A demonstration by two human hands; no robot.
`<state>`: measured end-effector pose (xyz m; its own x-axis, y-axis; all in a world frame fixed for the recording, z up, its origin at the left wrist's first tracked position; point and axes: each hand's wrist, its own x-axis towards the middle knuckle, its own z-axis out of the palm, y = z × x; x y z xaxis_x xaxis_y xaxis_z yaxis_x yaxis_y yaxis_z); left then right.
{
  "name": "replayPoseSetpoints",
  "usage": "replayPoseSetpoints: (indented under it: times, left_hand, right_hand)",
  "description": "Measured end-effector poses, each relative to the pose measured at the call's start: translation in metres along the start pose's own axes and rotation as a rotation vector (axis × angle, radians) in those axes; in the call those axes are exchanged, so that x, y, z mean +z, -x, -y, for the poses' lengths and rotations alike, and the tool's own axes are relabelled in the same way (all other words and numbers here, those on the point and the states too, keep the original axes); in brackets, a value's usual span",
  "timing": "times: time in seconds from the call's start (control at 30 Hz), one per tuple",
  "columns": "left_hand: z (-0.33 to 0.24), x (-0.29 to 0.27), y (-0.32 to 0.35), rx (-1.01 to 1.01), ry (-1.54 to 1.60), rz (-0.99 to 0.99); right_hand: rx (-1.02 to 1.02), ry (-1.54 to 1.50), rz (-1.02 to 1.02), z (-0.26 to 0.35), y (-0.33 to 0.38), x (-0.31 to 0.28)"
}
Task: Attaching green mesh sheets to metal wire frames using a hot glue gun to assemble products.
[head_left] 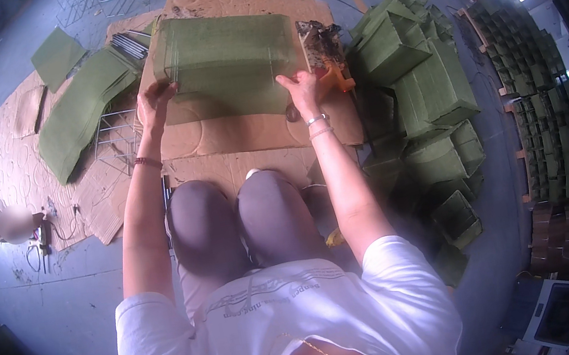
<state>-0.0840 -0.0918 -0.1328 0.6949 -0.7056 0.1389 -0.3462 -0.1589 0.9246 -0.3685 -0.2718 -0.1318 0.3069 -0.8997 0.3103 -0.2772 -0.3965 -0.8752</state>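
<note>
We saw the left hand [153, 103] gripping the lower left corner of a green fabric-covered wire box [223, 60], while the right hand [301, 88] pressed its lower right corner. The box rested on flattened cardboard [218, 140] just beyond both hands. Left of the left hand lay flat green fabric sheets [81, 110] and bare wire frames [114, 138]. Right of the right hand stood stacked finished green boxes [426, 78], with an orange tool [336, 78] just beside that hand.
</note>
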Motion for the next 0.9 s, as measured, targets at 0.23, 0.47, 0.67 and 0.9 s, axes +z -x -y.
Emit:
replayPoseSetpoints:
  times: [0.23, 0.47, 0.67, 0.9]
  left_hand:
    - [-0.005, 0.023, 0.002, 0.062, 0.021, -0.068]
    - [-0.021, 0.009, 0.007, -0.041, 0.005, -0.039]
    - [-0.002, -0.004, -0.023, 0.038, 0.079, 0.064]
    - [-0.092, -0.034, -0.051, -0.248, 0.188, 0.424]
  right_hand:
    - [-0.066, -0.234, -0.103, -0.038, -0.007, -0.004]
    - [0.044, -0.191, 0.016, -0.027, -0.005, 0.006]
    - [0.109, -0.198, 0.078, 0.026, -0.023, -0.01]
    - [0.393, -0.252, 0.465, 0.06, -0.077, -0.054]
